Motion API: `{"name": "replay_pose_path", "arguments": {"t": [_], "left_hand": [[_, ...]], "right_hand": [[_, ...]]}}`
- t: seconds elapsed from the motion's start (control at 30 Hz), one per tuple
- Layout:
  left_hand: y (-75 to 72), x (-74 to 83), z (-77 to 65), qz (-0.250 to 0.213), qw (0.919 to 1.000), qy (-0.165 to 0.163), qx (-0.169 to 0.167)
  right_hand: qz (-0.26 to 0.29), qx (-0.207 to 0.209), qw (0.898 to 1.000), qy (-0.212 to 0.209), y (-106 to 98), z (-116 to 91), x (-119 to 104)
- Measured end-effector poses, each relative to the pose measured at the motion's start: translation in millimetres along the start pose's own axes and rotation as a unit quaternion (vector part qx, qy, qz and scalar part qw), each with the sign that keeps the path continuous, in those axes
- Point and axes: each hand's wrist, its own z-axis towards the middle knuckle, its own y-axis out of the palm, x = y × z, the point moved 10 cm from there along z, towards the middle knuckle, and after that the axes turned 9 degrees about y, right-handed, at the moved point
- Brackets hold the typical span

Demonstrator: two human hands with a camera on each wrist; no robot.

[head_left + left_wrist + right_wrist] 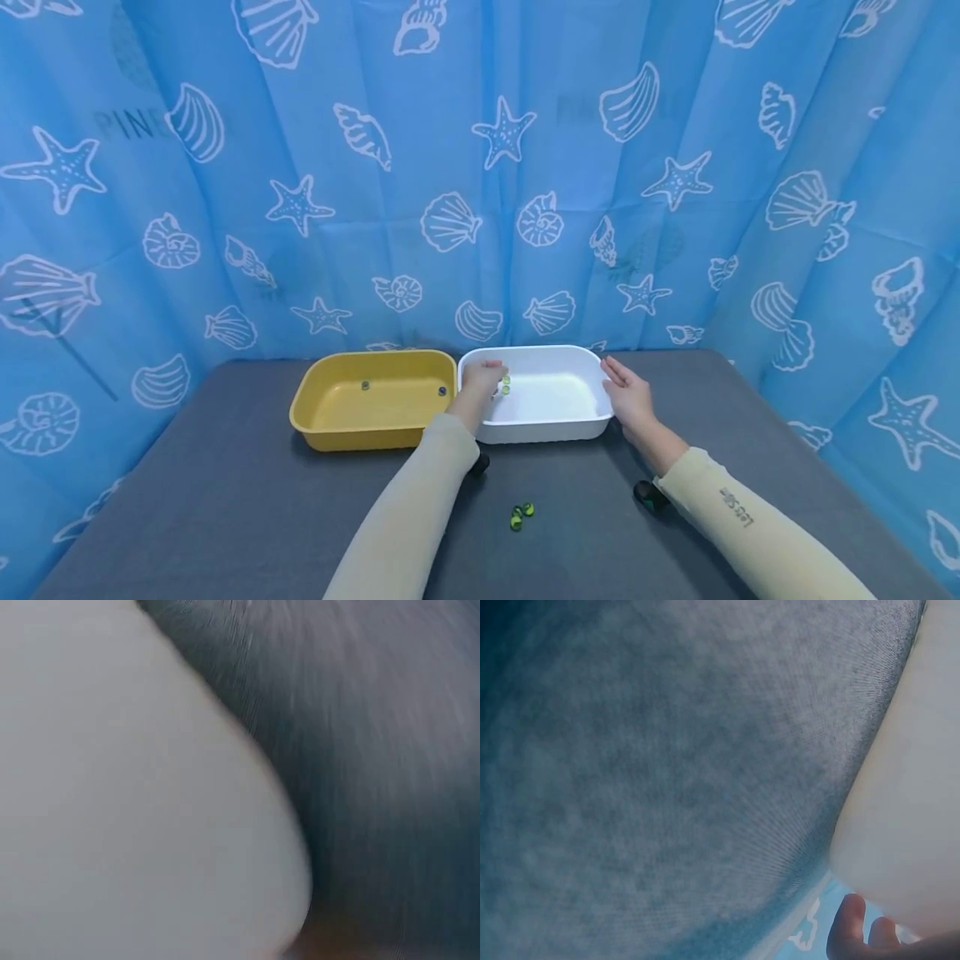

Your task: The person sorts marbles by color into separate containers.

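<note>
A white plastic basin (555, 430) stands on the grey cloth. My left hand (482, 380) reaches over its left end, fingers pointing in beside several small green-yellow marbles (506, 390). Whether those fingers pinch a marble, I cannot tell. At the basin's right end my right hand (628, 398) has its fingers stretched along the outside of the rim. Two fingertips (847, 919) of it show low in the right wrist view. The left wrist view is blurred, mostly filled by the pale sleeve (150, 795).
Left of the white basin, close beside it, stands a yellow basin (360, 439) with a dark blue marble (442, 391) and a greyish marble (365, 385) inside. Several green marbles (517, 515) lie on the grey cloth (225, 517) between my forearms. A blue shell-print curtain (480, 167) hangs behind.
</note>
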Motion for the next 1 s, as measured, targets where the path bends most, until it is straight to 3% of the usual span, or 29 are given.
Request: {"name": "replay_pose_path", "arguments": {"t": [0.07,0.23,0.37,0.47,0.57,0.67,0.77,0.83,0.9,1.0], "left_hand": [[-3.0,9.6,-2.8,-0.035,0.9986,0.029,-0.024],[-14.3,29.4,-28.6,-0.027,0.9917,0.097,-0.080],[-19.3,35.0,-57.1,-0.007,0.9764,0.169,-0.134],[-19.0,34.5,-81.8,0.029,0.9544,0.227,-0.191],[-13.9,26.2,-105.1,0.080,0.9248,0.261,-0.265],[-7.8,10.1,-122.2,0.109,0.8960,0.265,-0.340],[-3.4,-10.5,-133.0,0.119,0.8738,0.239,-0.406],[0.8,-24.5,-135.8,0.126,0.8590,0.225,-0.442],[11.0,-49.1,-126.5,0.127,0.8377,0.220,-0.483],[27.2,-81.8,-104.7,0.145,0.8160,0.220,-0.515]], "right_hand": [[-0.002,0.003,1.000,-0.001,-0.1,0.4,-0.7],[-0.010,0.004,1.000,0.002,-1.7,-0.7,0.6],[-0.014,-0.003,1.000,0.003,-0.8,-1.9,1.5],[-0.014,-0.006,1.000,0.002,1.1,-1.4,1.1],[-0.012,-0.005,1.000,0.000,2.0,-0.5,0.4],[-0.012,-0.001,1.000,0.000,2.2,0.0,0.1],[-0.015,0.001,1.000,0.000,2.9,0.1,0.5],[-0.016,-0.002,1.000,0.001,3.3,-0.5,1.0],[-0.015,-0.002,1.000,0.001,3.1,-1.1,1.0],[-0.015,0.001,1.000,0.000,2.8,-1.7,0.2]]}}
